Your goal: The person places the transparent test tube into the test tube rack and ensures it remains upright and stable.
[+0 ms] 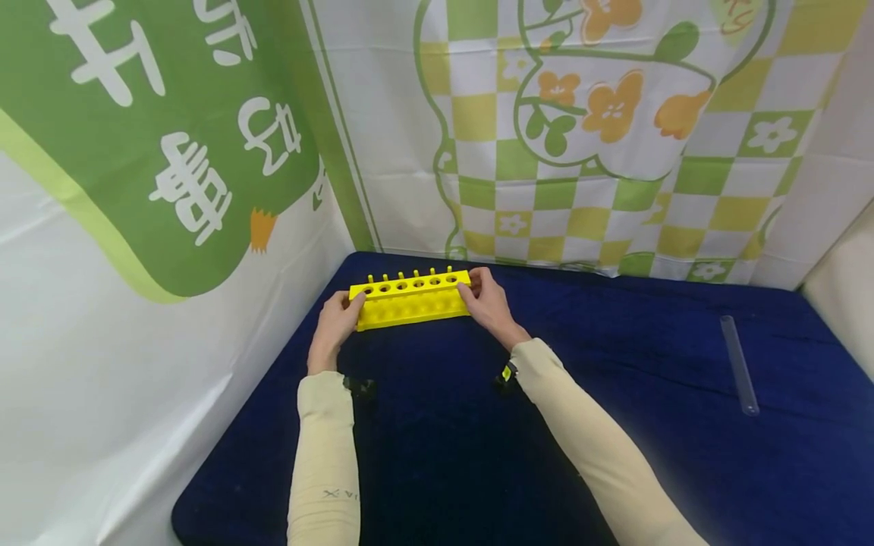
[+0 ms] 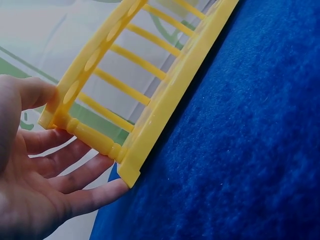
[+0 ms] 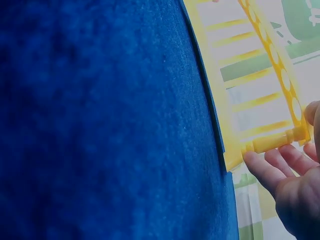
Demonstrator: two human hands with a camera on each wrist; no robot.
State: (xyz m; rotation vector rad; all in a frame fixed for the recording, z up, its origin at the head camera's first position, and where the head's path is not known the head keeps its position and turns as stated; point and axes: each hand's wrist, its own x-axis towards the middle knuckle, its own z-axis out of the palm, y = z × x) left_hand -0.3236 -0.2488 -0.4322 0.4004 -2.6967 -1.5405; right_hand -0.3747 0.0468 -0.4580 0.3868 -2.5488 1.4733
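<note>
A yellow plastic test tube rack (image 1: 413, 305) stands near the back left of the blue cloth, with a row of round holes along its top and a row of pegs behind. My left hand (image 1: 336, 322) grips its left end; in the left wrist view the thumb (image 2: 37, 93) lies on the top plate and the other fingers curl round the end post (image 2: 92, 137). At the opposite end my right hand (image 1: 488, 302) holds the rack, thumb on top and fingers about the right post (image 3: 272, 142). I see no tube in the holes.
A clear, narrow tube (image 1: 740, 365) lies on the right side of the blue cloth (image 1: 614, 364). White and green printed curtains (image 1: 505, 144) hang behind the table and along its left side.
</note>
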